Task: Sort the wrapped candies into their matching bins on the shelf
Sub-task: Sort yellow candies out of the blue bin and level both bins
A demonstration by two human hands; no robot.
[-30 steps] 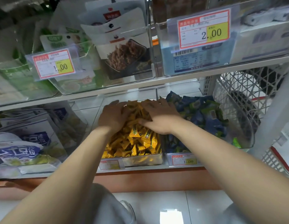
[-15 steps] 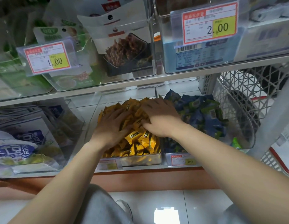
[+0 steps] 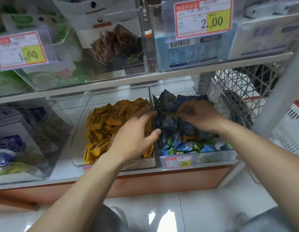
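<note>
Two clear bins stand side by side on the lower shelf. The left bin (image 3: pixel 78 148) is heaped with yellow wrapped candies (image 3: pixel 108 121). The right bin (image 3: pixel 212 158) holds blue and green wrapped candies (image 3: pixel 178 141). My left hand (image 3: pixel 135 136) hovers over the right side of the yellow pile, fingers apart, its fingertips reaching across the divider to the blue candies. My right hand (image 3: pixel 200 116) is over the blue pile with thumb and fingers pinched on a green-edged wrapper (image 3: pixel 168 113).
A grey plastic basket (image 3: pixel 232 97) sits right of the blue bin. Bagged snacks (image 3: pixel 13 143) fill a bin at the left. The upper shelf (image 3: pixel 145 77) carries more bins with price tags close above my hands. The tiled floor lies below.
Both hands have moved right, off the yellow pile. My right hand now sits in the blue bin and pinches a wrapper. My left hand has shifted to the divider. The camera came closer.
</note>
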